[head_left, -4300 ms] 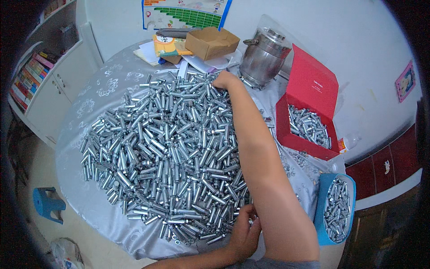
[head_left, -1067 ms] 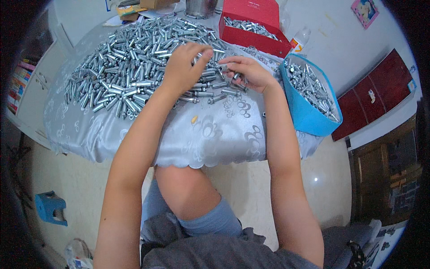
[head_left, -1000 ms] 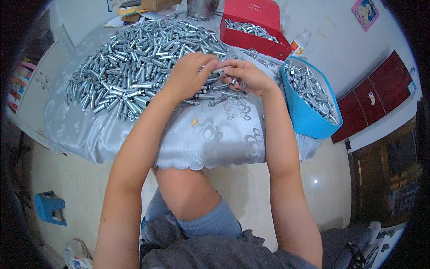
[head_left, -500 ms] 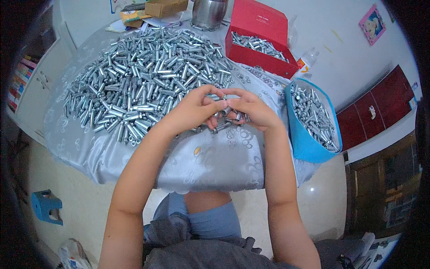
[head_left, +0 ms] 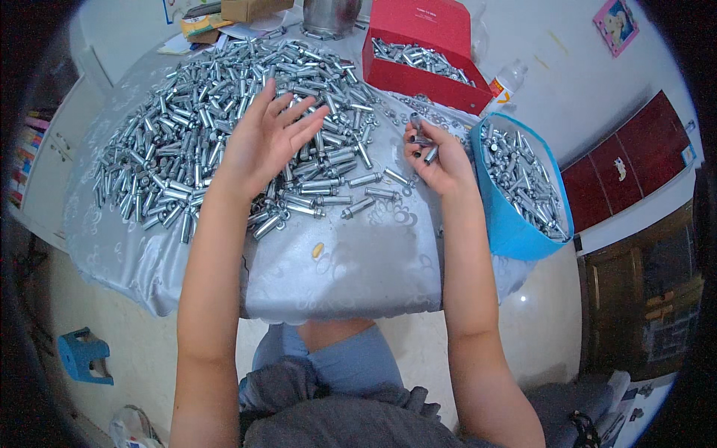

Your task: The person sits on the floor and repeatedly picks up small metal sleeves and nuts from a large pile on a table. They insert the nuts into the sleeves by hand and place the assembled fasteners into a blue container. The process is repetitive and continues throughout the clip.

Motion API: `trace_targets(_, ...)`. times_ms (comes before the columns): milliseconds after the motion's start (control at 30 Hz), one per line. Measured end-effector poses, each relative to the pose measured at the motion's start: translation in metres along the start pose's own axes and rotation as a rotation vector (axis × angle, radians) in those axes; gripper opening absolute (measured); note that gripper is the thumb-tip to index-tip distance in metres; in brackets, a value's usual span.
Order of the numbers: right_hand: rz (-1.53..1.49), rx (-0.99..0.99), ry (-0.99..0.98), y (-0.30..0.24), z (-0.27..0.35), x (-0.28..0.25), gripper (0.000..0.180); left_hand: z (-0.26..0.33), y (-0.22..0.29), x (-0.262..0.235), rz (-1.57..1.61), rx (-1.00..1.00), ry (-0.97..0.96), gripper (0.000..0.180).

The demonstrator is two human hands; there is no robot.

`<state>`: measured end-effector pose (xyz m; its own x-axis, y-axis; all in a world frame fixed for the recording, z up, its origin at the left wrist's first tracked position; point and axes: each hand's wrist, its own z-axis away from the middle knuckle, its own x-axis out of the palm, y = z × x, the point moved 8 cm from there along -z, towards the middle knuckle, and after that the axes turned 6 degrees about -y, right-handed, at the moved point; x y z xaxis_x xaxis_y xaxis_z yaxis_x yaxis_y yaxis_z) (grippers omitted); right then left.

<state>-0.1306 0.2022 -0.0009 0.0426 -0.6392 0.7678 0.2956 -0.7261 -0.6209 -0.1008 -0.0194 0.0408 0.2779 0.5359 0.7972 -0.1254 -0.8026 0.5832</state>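
A wide heap of silvery metal sleeve anchors covers much of the cloth-covered table. Over the heap's near right part, my left hand is raised palm up, its fingers spread and nothing in it. Several sleeve anchors are gripped in the curled fingers of my right hand, just left of a blue fabric bin. More anchors fill that bin. Between my hands a few loose anchors lie on the cloth.
An open red box of anchors stands at the back right, with small rings or nuts scattered before it. A plastic bottle, a metal pot and a cardboard box are farther back. A blue stool is on the floor at left.
My hands were together over the heap's near right edge; now they are apart. The left moved left and opened, the right moved right with several sleeve anchors. The view has shifted slightly.
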Motion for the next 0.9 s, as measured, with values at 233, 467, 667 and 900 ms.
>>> trace_targets(233, 0.531, -0.153, -0.015, -0.019, 0.010, 0.011, 0.027, 0.011, -0.020, -0.009, -0.293, -0.136, 0.037, 0.058)
trace_targets(467, 0.981, -0.376, 0.042, -0.031, 0.016, 0.021, 0.022, 0.015, -0.022, -0.016, -0.439, -0.111, 0.150, 0.055)
trace_targets(667, 1.128, -0.478, 0.053, -0.032, 0.013, 0.020, 0.017, 0.015, -0.022, -0.016, -0.438, -0.099, 0.153, 0.049)
trace_targets(900, 1.286, -0.539, 0.065, -0.036, 0.012, 0.022, 0.023, 0.019, -0.004, -0.020, -0.614, 0.072, 0.251, 0.040)
